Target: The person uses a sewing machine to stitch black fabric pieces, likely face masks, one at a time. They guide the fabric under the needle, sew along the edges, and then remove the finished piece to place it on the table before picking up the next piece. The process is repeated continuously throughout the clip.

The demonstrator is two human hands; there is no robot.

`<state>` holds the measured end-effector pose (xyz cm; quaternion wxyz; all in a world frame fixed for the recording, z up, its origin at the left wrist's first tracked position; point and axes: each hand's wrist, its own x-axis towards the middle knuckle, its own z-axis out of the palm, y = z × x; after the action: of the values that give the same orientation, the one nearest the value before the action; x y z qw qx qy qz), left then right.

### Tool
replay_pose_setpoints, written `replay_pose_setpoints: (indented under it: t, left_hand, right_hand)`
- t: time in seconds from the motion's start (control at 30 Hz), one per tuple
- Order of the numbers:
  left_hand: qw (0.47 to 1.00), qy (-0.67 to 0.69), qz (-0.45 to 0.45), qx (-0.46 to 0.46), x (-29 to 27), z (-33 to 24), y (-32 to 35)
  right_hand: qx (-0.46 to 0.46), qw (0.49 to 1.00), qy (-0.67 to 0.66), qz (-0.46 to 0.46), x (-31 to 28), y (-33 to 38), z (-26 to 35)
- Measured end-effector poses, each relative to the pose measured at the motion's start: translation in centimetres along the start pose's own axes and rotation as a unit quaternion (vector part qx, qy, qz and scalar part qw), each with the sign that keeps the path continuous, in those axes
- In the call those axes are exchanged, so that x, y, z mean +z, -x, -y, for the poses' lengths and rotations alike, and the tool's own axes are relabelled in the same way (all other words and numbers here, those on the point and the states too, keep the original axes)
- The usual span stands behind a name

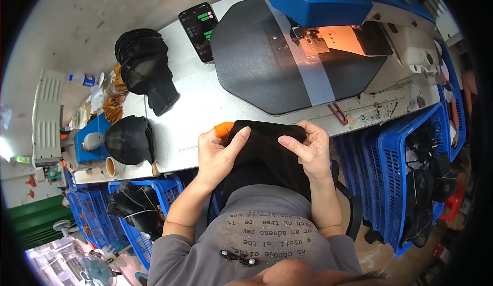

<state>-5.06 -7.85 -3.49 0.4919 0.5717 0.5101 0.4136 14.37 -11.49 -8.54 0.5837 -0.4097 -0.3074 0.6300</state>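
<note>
A black piece of flexible material (268, 141) is stretched between my two hands in front of the table's near edge. My left hand (217, 152) pinches its left upper corner, the thumb lying on top. An orange finger cover (223, 129) sits on one of my left fingers. At the right upper corner my right hand (314, 147) grips the same piece, also with the thumb on top. The piece's lower part merges with dark clothing on my lap, so its lower edge is hard to make out.
Beyond my hands stands a blue sewing machine (318, 2), lamp lit, over a black octagonal mat (241, 55). A phone (197, 32) and two stacks of black pieces (146, 62) lie to the left. Red thread snips (337, 113) rest near the edge. Blue baskets (393, 173) flank me.
</note>
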Motion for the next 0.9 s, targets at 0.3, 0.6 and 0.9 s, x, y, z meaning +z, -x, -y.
replay_pose_setpoints:
  t: [0.3,0.6,0.9]
  left_hand:
    - [0.990,0.113,0.023,-0.082,-1.0,1.1,0.2]
    - [0.986,0.133,0.024,-0.099,-1.4,1.6,0.3]
    - [0.983,0.142,0.046,-0.108,-2.2,1.9,0.9]
  right_hand:
    - [-0.033,0.999,-0.014,-0.033,0.9,-0.2,-0.2]
    - [-0.014,0.999,0.013,-0.032,1.3,-0.1,0.4]
    - [-0.003,1.000,-0.010,-0.022,1.8,-0.5,-0.1]
